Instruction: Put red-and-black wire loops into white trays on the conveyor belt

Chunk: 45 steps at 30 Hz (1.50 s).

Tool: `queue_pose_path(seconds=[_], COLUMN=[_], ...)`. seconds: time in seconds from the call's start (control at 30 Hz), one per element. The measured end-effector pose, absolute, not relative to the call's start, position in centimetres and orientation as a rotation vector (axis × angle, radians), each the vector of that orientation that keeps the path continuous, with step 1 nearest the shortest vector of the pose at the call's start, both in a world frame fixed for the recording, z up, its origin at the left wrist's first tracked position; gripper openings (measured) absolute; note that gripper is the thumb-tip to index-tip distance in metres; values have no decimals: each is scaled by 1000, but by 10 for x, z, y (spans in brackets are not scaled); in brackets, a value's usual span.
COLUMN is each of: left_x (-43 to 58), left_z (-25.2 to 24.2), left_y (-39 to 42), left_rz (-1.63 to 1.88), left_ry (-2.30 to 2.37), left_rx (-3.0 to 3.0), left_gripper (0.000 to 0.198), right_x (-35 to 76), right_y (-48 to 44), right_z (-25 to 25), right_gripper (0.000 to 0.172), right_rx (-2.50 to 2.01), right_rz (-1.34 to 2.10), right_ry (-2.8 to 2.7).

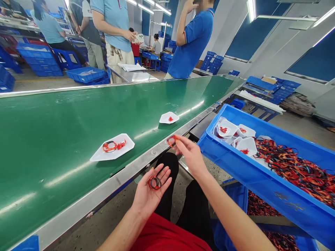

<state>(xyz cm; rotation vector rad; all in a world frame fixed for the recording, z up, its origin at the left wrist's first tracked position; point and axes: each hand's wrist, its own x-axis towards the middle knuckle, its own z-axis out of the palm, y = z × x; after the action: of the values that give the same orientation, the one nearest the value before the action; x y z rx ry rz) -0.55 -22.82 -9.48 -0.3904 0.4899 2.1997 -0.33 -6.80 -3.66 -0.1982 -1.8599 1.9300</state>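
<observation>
Head view: at the bottom centre of the frame lie a red garment (170,235) and dark-trousered legs (195,205). Above them the left hand (150,193) is turned palm up, its fingers extended and slightly apart, with dark and red rings (155,183) lying loose on the palm and fingers. Just up and to the right, the right hand (190,153) has thumb and fingers together, pinching a red ring (171,141) over the metal edge (120,178) of the conveyor.

Along the right side of the frame a blue bin (206,146) holds a heap of red, black and orange bands (295,170), with several white trays (231,129) at its far end, some bearing red pieces. Beneath it, at the lower right, more such bands (261,205) show in another container.

Across the middle runs the green belt (65,118). On it, left of centre, a white tray (124,150) carries a ring and red pieces; farther up, near the centre, a smaller-looking tray (164,120) bears a red cluster.

Beyond the belt, at the top, stand a person in light blue (112,21) and another in darker blue (192,45). Blue crates (39,61) are stacked at the upper left.
</observation>
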Motion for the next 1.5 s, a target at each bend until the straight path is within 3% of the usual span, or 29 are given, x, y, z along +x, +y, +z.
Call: queue_pose_path(seconds=[0.1,0.2,0.4,0.6,0.73,0.87,1.0,1.3,1.5], left_x=[-7,-10,-15,-15,-10,1,12,22,25], left_z=[-94,-92,-89,-94,-95,-83,-65,-51,-51], left_y=[-228,-230,-233,-225,-219,-221,-226,-228,-230], left_rz=[2219,2242,2263,2282,2302,2244,2242,2205,2178], left_ry=[477,469,440,438,522,541,483,524,501], left_rx=[-396,-399,-374,-353,-384,-335,-169,-66,-51], left_gripper=[31,30,30,26,26,44,58,60,59], right_x=[-57,-108,-125,-10,47,61,68,81,81], right_y=[-53,-35,-26,-80,-105,-104,-98,-99,-94], right_z=[-15,-11,-23,-28,-52,-75,-79,-75,-80], right_gripper=[28,30,36,25,46,40,39,38,31], right_rx=[-115,-239,-253,117,249,142,-101,-188,-474], right_rz=[1227,788,672,1196,1361,1374,1615,1973,2802], right_ry=[-2136,-2315,-2386,-2422,-2538,-2523,-2409,-2176,-1274])
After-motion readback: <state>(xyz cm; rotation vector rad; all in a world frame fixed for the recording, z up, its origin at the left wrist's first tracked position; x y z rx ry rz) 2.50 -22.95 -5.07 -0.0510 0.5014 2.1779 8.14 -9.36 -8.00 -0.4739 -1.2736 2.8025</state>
